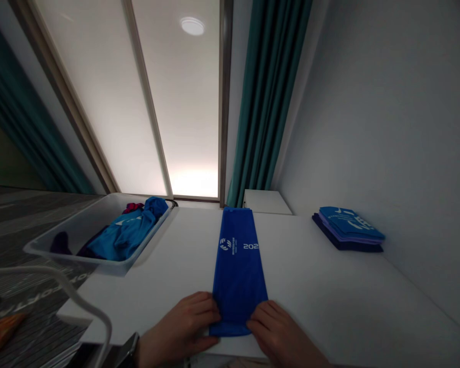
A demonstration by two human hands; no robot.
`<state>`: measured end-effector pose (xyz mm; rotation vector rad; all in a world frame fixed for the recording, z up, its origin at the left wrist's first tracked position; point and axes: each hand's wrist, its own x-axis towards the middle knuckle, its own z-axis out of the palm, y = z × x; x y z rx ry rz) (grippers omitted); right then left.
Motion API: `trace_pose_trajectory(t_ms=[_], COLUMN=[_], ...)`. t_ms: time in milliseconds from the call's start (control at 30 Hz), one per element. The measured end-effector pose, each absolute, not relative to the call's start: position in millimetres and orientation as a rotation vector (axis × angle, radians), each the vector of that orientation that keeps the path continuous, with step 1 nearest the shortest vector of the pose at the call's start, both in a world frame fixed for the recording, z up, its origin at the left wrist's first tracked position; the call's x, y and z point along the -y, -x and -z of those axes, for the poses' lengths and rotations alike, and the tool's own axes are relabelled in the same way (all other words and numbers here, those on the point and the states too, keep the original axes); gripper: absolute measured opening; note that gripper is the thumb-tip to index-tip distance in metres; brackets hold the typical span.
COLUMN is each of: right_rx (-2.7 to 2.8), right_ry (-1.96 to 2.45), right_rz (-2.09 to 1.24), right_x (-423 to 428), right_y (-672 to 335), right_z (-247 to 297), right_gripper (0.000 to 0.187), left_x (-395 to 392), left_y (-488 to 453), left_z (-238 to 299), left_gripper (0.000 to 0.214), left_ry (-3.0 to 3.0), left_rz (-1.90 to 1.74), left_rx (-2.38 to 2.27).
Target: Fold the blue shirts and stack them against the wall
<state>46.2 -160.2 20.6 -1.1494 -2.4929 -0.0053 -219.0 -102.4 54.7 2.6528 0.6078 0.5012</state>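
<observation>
A blue garment (238, 266), folded into a long narrow strip with white print, lies lengthwise on the white table (329, 296). My left hand (184, 327) grips its near left corner, fingers curled onto the fabric. On the near right corner rests my right hand (274, 329), fingers pinching the edge. Both hands are at the strip's near end.
A clear plastic tub (80, 232) at the left holds crumpled blue and dark clothes (128, 230). A stack of folded blue and purple garments (348, 227) sits at the right by the wall. A small white cabinet (266, 202), teal curtains (268, 102) and a window lie beyond.
</observation>
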Motion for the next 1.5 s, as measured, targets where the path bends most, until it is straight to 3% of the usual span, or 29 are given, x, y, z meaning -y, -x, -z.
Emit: trace_pose_trajectory(t_ms=[200, 500, 700, 900, 1067, 1200, 1300, 1400, 1500], right_rx=[2.406, 2.222, 2.149, 2.121, 2.238, 2.27, 2.249, 2.21, 2.213], right_ry=[1.284, 1.343, 1.34, 1.396, 1.475, 1.505, 1.527, 1.519, 1.467], right_rz=[-0.199, -0.746, -0.913, -0.858, -0.571, -0.289, -0.284, -0.447, -0.577], right_x=[156, 146, 134, 145, 158, 158, 152, 145, 143], right_y=[-41, -47, -53, -49, -41, -33, -32, -36, -41], right_z=[-29, -55, -58, -59, -32, -12, -16, -32, -45], right_gripper=[0.025, 0.023, 0.022, 0.022, 0.06, 0.067, 0.057, 0.035, 0.028], left_x=[101, 105, 103, 97, 93, 87, 82, 79, 83], left_y=[216, 217, 219, 206, 201, 198, 196, 198, 202], left_z=[-56, -56, -50, -51, -54, -54, -57, -60, -61], left_gripper=[0.039, 0.049, 0.05, 0.016, 0.012, 0.011, 0.011, 0.012, 0.011], left_ry=[-2.628, -2.6, -2.59, -2.535, -2.327, -2.179, -2.112, -2.121, -2.191], left_rz=[-0.449, -0.455, -0.479, -0.527, -0.561, -0.595, -0.578, -0.532, -0.514], left_rx=[-0.655, -0.717, -0.721, -0.786, -0.885, -0.944, -0.957, -0.93, -0.909])
